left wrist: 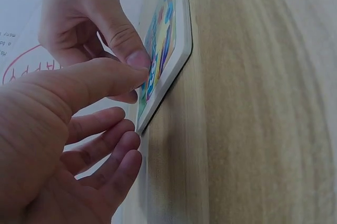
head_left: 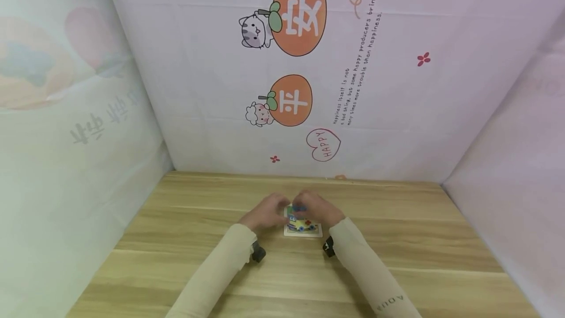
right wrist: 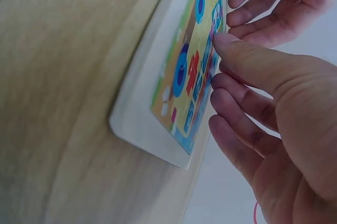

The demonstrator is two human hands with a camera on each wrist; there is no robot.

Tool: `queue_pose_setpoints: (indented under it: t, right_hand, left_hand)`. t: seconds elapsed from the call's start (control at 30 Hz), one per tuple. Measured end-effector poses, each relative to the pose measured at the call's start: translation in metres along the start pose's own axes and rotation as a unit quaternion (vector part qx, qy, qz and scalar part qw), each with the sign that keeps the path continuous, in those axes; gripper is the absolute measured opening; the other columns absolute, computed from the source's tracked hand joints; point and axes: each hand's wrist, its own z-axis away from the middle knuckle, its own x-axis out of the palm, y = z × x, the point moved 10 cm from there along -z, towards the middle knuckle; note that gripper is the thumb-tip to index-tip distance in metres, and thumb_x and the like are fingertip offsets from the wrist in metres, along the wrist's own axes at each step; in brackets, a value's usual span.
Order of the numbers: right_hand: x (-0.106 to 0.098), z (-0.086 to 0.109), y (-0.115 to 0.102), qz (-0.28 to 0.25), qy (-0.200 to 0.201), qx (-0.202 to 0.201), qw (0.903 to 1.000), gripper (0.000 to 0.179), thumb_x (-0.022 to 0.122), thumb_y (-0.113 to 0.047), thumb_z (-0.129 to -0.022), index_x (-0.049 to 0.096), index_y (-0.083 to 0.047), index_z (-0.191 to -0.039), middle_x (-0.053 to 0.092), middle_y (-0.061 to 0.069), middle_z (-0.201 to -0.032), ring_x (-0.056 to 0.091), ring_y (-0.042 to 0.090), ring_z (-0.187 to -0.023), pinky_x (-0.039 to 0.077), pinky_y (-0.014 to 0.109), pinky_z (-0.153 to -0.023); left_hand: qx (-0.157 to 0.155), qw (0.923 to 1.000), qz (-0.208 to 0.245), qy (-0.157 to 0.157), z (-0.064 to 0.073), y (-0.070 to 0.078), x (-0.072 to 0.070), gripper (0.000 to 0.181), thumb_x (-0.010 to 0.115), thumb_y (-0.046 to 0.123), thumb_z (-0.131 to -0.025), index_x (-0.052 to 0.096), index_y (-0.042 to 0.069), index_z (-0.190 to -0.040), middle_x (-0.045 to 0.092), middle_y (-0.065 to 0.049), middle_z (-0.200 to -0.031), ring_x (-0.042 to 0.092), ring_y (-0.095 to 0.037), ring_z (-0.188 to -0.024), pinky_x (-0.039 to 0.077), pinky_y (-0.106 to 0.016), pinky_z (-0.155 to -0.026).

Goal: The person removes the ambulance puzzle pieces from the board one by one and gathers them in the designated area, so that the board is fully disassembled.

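A small flat picture board [head_left: 302, 234] with a white rim lies on the wooden table, its colourful picture showing a yellow vehicle with blue wheels and a red cross. Over its far left corner is my left hand [head_left: 268, 211]; in the left wrist view its thumb [left wrist: 118, 79] reaches to the picture and its loosely bent fingers are beside the board's edge. My right hand [head_left: 315, 207] covers the far right part. Its thumb [right wrist: 253, 60] touches the picture surface in the right wrist view, with the other fingers bent near the far edge. Both thumbs are close together.
The wooden table [head_left: 397, 239] meets a white printed sheet [head_left: 375, 136] at the back. White sheets also hang at the left [head_left: 75, 185] and right [head_left: 516, 161]. Each wrist wears a dark camera, partly under cream sleeves [head_left: 216, 269].
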Motion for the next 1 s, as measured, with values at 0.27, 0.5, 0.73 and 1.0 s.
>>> queue_pose_setpoints:
  t: [0.27, 0.5, 0.73, 1.0]
  right_hand:
    - [0.000, -0.005, 0.000, -0.009, 0.001, 0.001, 1.0000, 0.019, 0.080, -0.008, -0.091, 0.077, -0.005, -0.110, 0.076, 0.007, -0.109, 0.069, 0.018, -0.101, 0.063, 0.035, -0.093]
    - [-0.002, -0.011, -0.002, -0.007, 0.000, -0.009, 0.9999, 0.016, 0.082, -0.002, -0.087, 0.078, -0.002, -0.103, 0.079, 0.011, -0.101, 0.073, 0.022, -0.094, 0.064, 0.036, -0.089]
    - [-0.004, -0.015, -0.004, -0.042, -0.019, 0.007, 0.9989, 0.013, 0.081, 0.002, -0.086, 0.079, 0.000, -0.099, 0.080, 0.015, -0.099, 0.076, 0.025, -0.091, 0.065, 0.038, -0.088]
    - [0.001, -0.015, 0.008, -0.075, -0.043, 0.069, 0.9939, 0.011, 0.082, -0.002, -0.086, 0.078, -0.006, -0.096, 0.078, 0.005, -0.095, 0.071, 0.015, -0.085, 0.065, 0.034, -0.085]
  left_hand:
    - [-0.001, 0.9999, 0.008, 0.010, -0.003, -0.002, 0.000, 0.051, 0.084, 0.012, -0.084, 0.066, 0.000, -0.130, 0.066, -0.016, -0.134, 0.060, -0.033, -0.130, 0.049, -0.052, -0.117]
    - [-0.001, 0.9999, 0.012, 0.008, -0.005, -0.002, 0.001, 0.053, 0.084, 0.012, -0.085, 0.065, -0.001, -0.133, 0.066, -0.018, -0.136, 0.060, -0.035, -0.130, 0.050, -0.052, -0.117]
    - [-0.017, 0.9995, 0.024, 0.009, -0.006, -0.001, -0.003, 0.054, 0.083, 0.014, -0.086, 0.064, -0.001, -0.133, 0.065, -0.020, -0.139, 0.061, -0.037, -0.131, 0.050, -0.053, -0.116]
    - [-0.031, 0.9994, 0.011, 0.005, -0.009, -0.005, 0.003, 0.052, 0.083, 0.014, -0.085, 0.065, -0.001, -0.132, 0.067, -0.020, -0.139, 0.063, -0.037, -0.132, 0.051, -0.052, -0.116]
